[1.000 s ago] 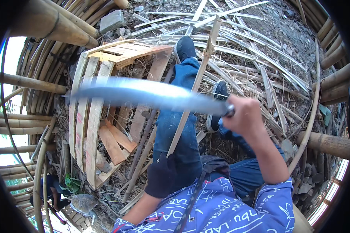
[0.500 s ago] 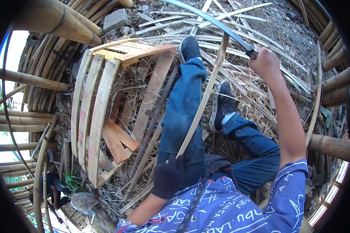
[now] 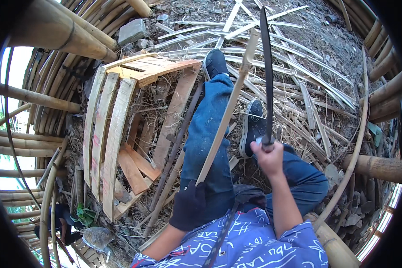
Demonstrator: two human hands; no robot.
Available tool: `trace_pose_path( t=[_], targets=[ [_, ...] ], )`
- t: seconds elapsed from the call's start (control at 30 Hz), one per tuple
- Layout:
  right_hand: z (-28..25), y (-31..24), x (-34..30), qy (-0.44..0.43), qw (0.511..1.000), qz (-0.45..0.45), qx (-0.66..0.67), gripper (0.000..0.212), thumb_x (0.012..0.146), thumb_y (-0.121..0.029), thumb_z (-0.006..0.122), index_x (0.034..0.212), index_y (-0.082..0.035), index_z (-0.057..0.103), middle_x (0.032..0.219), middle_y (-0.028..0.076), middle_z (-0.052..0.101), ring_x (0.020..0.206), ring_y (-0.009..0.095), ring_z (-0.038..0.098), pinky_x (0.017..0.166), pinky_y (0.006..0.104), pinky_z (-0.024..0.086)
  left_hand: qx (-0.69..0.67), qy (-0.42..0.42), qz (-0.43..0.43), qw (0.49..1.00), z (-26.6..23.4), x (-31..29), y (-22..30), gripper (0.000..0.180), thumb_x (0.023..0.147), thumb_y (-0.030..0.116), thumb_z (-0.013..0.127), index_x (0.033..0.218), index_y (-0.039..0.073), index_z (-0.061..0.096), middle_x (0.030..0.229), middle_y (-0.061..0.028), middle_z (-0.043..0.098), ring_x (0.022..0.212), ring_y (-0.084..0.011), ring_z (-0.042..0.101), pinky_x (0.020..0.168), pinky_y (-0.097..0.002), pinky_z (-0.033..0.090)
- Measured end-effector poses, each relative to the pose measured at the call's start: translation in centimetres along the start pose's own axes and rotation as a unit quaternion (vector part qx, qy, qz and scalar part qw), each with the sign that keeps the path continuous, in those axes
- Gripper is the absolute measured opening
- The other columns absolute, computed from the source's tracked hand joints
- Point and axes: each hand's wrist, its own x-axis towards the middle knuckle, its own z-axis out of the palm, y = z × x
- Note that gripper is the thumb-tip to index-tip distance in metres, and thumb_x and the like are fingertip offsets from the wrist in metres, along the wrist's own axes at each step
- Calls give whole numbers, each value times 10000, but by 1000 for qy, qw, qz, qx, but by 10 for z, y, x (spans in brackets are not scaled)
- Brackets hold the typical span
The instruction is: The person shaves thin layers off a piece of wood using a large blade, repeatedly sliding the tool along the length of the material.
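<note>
My left hand [image 3: 187, 203], in a dark glove, is closed around the near end of a split bamboo strip [image 3: 223, 120]. The strip slants up and away over my left leg, its far end rough and frayed. In my bare right hand [image 3: 270, 157] I grip the handle of a machete [image 3: 267, 76]. Its long dark blade points away from me, to the right of the strip and apart from it. Both hands are above my lap, the right one over my bent right leg. The fingertips of my left hand are partly hidden.
A wooden slatted crate [image 3: 120, 111] lies on the left beside my left leg, with loose boards inside. Many pale split strips [image 3: 299, 67] lie scattered ahead. A grey block [image 3: 132, 31] sits beyond the crate. Bamboo poles [image 3: 375, 167] border both sides. Another person [image 3: 62, 219] is at lower left.
My right hand has come down and left toward my lap. The machete has swung from pointing up-left to pointing nearly straight ahead. The strip's far end has shifted slightly left; my right knee has moved slightly.
</note>
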Motion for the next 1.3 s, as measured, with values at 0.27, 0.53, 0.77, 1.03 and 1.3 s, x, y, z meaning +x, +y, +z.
trace_pose_path(
  t=[0.27, 0.53, 0.77, 1.03, 1.3],
  targets=[
    [4, -50, -35, -112, 970, -130, -174, 137, 692, -85, 681, 751, -17, 578, 623, 158, 574, 550, 275, 590, 516, 355, 452, 83, 21, 30, 996, 2, -1, 13, 195, 895, 153, 503, 830, -9, 589, 591, -232, 562, 541, -401, 572, 473, -467, 423],
    [13, -71, -35, -191, 885, -248, -344, 224, 640, -173, 684, 755, -43, 542, 640, 144, 603, 619, 331, 621, 567, 419, 495, 166, -20, 84, 982, 13, -5, -6, 186, 896, 179, 498, 852, 19, 581, 583, -136, 566, 439, -293, 570, 376, -398, 430],
    [11, -62, -13, -181, 837, -244, -455, 251, 638, -233, 686, 699, -33, 548, 623, 159, 611, 598, 330, 634, 553, 410, 502, 178, -18, 79, 981, 18, -10, -1, 124, 866, 139, 522, 851, 34, 587, 683, -144, 575, 500, -276, 586, 425, -381, 453],
    [14, -56, 10, -146, 819, -242, -499, 195, 594, -188, 673, 687, -58, 561, 634, 147, 616, 604, 319, 638, 556, 409, 508, 259, 11, 135, 956, 13, -10, 1, 118, 826, 121, 552, 895, 56, 621, 829, -112, 602, 488, -223, 583, 420, -335, 459],
    [11, -67, 32, -119, 815, -207, -527, 185, 614, -185, 676, 734, -60, 613, 688, 154, 638, 667, 332, 649, 632, 425, 524, 136, 40, 25, 989, 22, -11, -3, 184, 911, 203, 524, 813, 55, 573, 538, -118, 563, 423, -279, 573, 393, -377, 443]
  ],
)
